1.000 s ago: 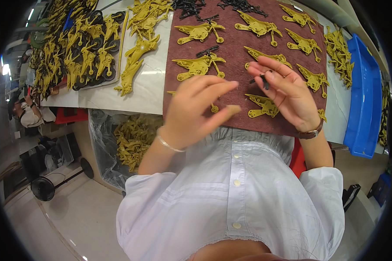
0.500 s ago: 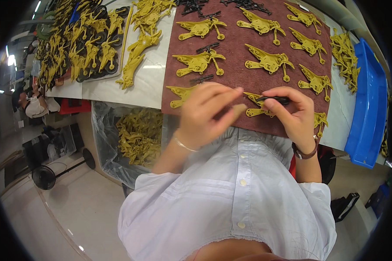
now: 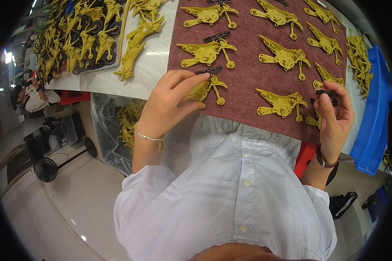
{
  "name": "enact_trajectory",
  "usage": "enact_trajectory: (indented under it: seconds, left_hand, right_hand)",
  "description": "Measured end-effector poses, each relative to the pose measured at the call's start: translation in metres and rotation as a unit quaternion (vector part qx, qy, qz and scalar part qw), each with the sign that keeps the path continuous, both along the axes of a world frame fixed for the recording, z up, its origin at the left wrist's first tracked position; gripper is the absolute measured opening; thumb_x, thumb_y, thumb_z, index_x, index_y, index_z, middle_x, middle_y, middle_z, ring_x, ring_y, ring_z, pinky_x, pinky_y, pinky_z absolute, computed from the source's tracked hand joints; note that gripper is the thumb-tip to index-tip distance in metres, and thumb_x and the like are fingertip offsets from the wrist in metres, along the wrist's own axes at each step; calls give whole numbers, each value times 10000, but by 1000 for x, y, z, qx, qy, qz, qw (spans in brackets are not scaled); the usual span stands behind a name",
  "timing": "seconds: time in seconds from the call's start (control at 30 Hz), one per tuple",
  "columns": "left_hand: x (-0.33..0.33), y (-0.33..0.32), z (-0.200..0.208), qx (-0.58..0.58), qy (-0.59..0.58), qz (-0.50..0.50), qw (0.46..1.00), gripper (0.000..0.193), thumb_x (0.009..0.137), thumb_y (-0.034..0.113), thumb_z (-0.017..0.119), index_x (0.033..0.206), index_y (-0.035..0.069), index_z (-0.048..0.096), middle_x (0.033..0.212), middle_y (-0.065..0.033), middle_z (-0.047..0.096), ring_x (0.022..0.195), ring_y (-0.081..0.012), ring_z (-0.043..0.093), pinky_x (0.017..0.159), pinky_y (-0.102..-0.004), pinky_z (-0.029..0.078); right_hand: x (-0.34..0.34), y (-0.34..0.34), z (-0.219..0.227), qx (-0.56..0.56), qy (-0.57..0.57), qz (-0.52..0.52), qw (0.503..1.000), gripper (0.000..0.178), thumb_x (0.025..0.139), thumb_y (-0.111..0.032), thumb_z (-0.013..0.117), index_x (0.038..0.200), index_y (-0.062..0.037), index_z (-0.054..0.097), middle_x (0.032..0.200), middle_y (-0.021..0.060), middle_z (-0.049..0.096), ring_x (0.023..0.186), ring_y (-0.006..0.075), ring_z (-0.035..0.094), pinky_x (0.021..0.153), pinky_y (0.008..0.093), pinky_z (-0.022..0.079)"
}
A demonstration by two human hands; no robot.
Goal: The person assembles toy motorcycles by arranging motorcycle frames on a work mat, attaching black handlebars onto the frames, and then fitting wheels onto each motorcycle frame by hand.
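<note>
On the brown cloth lie rows of yellow plastic toy motorcycle body halves. My left hand is over the near-left body half, its thumb and forefinger apart. Its forefinger tip is by the black handlebar piece at the top of that body half; whether it touches is unclear. At the right, my right hand pinches small black handlebar pieces between thumb and fingers. It hangs over a partly hidden yellow body half. Between my hands lies a body half without a black piece.
Finished-looking yellow toy motorcycles with black wheels crowd the far left. Yellow parts lie beside the cloth, and more fill a plastic-lined bin below the table. A blue tray stands at the right edge.
My hands have moved apart: the left to the near-left body half, the right further right with black pieces still in its fingers. The view has shifted slightly.
</note>
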State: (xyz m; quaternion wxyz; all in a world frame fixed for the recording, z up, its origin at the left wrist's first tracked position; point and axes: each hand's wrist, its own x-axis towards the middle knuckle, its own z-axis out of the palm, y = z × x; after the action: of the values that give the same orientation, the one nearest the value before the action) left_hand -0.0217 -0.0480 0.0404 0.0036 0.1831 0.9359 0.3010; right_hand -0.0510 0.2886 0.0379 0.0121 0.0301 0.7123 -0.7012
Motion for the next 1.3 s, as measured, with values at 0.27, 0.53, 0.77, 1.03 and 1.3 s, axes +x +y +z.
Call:
enact_trajectory:
  seconds: [0.27,0.53,0.77,1.03,1.3]
  left_hand:
    - [-7,0,-2,-10,-20,-16,1000,611,600,114,835,1190,109,677,932,-69,568,832,-209,586,684,-313,514]
    - [-10,-4,-5,11,-48,-19,999,586,598,123,837,1163,85,688,932,-65,563,813,-199,582,668,-309,506]
    - [-9,-4,5,-11,-31,-14,999,596,585,178,863,1136,49,677,941,-70,609,815,-201,602,690,-302,511]
    - [-5,40,15,41,54,-19,998,437,587,133,874,976,34,703,972,-101,627,892,-237,618,738,-336,514]
    - [-23,118,-11,82,48,-150,984,492,632,97,774,1102,52,636,1053,-98,620,991,-290,592,863,-401,461]
  right_hand:
    - [2,3,-3,14,-2,2,1000,234,908,-21,627,1132,39,602,1019,100,665,817,113,654,698,208,487]
    - [2,4,2,32,19,24,999,217,907,-5,618,1117,49,606,1029,110,665,851,126,656,734,210,489]
    - [2,5,6,85,10,2,996,221,837,55,677,1053,42,636,989,72,652,873,107,625,746,219,493]
    - [-18,11,9,150,62,68,984,160,800,34,709,949,36,650,915,68,656,820,121,610,716,232,482]
    - [-39,6,-2,260,84,218,937,107,780,-68,725,857,-3,687,779,59,648,655,138,575,601,274,448]
